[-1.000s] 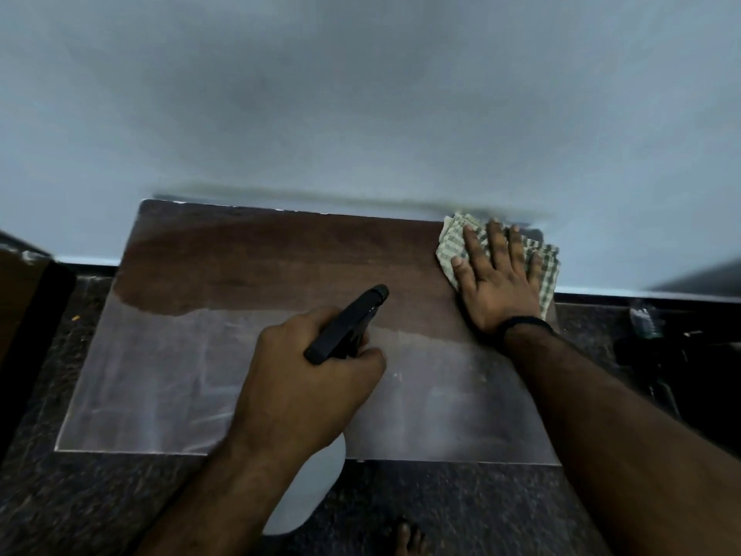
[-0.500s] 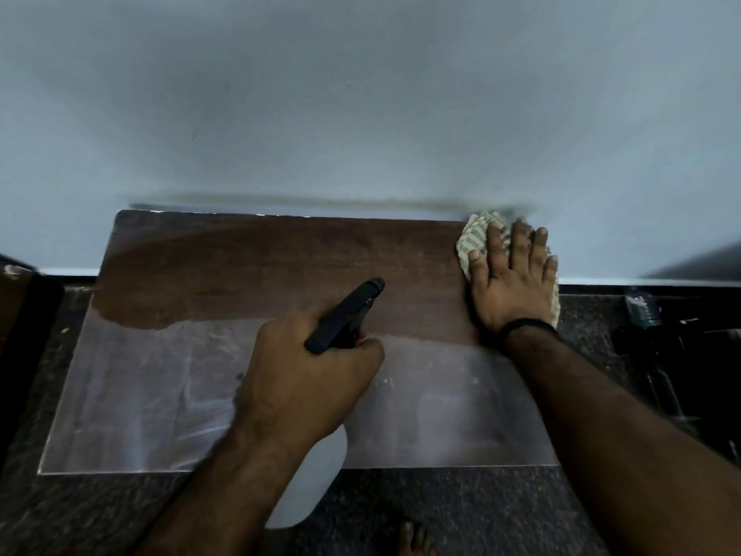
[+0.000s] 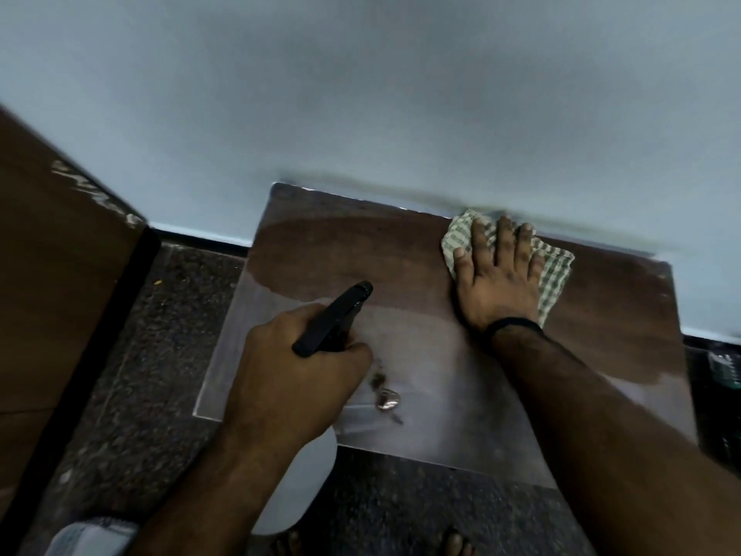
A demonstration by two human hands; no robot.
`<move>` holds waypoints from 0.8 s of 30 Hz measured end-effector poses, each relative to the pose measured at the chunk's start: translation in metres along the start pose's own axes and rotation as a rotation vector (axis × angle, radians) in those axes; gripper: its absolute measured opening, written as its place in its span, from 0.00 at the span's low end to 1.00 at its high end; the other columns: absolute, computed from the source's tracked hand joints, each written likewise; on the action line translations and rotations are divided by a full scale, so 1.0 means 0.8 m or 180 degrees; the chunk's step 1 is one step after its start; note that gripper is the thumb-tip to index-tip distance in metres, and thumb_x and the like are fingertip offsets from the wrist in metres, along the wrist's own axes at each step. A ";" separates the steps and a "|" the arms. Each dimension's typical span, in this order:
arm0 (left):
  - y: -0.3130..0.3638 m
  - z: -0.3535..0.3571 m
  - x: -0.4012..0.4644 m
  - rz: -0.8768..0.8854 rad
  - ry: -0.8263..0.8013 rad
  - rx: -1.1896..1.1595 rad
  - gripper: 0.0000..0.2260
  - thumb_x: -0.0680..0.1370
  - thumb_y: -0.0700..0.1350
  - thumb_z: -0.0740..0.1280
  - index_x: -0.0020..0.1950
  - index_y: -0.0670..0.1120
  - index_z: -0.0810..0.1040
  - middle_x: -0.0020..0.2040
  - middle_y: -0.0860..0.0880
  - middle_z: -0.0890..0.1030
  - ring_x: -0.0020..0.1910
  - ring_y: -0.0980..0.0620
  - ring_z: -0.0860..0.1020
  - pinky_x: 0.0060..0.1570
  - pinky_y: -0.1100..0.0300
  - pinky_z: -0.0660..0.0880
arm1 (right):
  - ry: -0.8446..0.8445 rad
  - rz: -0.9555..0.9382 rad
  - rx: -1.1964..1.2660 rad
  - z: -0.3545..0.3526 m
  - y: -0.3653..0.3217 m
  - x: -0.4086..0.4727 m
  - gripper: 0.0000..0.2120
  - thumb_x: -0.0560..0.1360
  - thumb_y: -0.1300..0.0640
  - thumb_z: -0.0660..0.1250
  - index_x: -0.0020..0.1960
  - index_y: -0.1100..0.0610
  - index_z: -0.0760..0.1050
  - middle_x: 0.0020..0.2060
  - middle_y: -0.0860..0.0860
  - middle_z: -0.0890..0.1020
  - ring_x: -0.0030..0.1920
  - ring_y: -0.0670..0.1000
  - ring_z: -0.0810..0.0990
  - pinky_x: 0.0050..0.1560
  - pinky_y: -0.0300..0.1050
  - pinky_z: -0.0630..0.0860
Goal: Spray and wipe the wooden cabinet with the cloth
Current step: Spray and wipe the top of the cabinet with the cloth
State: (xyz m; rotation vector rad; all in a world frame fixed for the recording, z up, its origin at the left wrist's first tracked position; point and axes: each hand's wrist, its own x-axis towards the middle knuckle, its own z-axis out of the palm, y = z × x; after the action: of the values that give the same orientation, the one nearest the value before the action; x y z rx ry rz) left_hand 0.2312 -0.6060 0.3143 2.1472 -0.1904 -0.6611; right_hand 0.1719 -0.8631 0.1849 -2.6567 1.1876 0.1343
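Wooden cabinet [image 3: 409, 250] fills the middle of the frame against the wall, its far band dark brown, its near half pale and filmy. The right hand [image 3: 495, 282] lies flat, fingers [image 3: 504, 238] straight, pressing the checked cloth [image 3: 555, 274] at upper right. The left hand [image 3: 292, 371] grips the spray bottle [image 3: 333, 319], fingers curled round it. Best to wipe in overlapping strokes with even pressure, working toward the hazy near half.

No readable text, labels, brands or numbers anywhere. Pale scuffs on the brown panel [image 3: 60, 250] at left look like smears, not letters. Bottle [image 3: 725, 369] off the cabinet's right edge may carry a label, but it's too dark and blurred to read.
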 end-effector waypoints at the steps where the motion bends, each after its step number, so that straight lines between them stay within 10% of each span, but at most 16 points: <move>1: -0.006 -0.013 0.003 -0.0014 0.0066 -0.0028 0.08 0.66 0.46 0.76 0.35 0.44 0.80 0.30 0.43 0.80 0.31 0.40 0.81 0.31 0.44 0.77 | -0.0003 -0.0078 -0.0018 0.004 -0.024 0.000 0.29 0.83 0.38 0.43 0.82 0.42 0.45 0.82 0.50 0.42 0.81 0.55 0.36 0.79 0.61 0.38; 24: -0.090 -0.150 0.015 -0.0015 0.0563 0.0060 0.09 0.69 0.46 0.75 0.35 0.43 0.79 0.29 0.41 0.79 0.33 0.36 0.79 0.31 0.42 0.78 | -0.0322 -0.1458 -0.0101 0.052 -0.308 -0.034 0.28 0.84 0.38 0.44 0.82 0.41 0.43 0.82 0.47 0.40 0.80 0.53 0.33 0.78 0.58 0.33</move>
State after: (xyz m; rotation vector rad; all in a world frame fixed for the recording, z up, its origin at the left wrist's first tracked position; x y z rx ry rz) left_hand 0.2970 -0.4821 0.3120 2.2115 -0.0962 -0.4703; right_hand 0.3374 -0.6741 0.1909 -2.8301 0.5291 0.2052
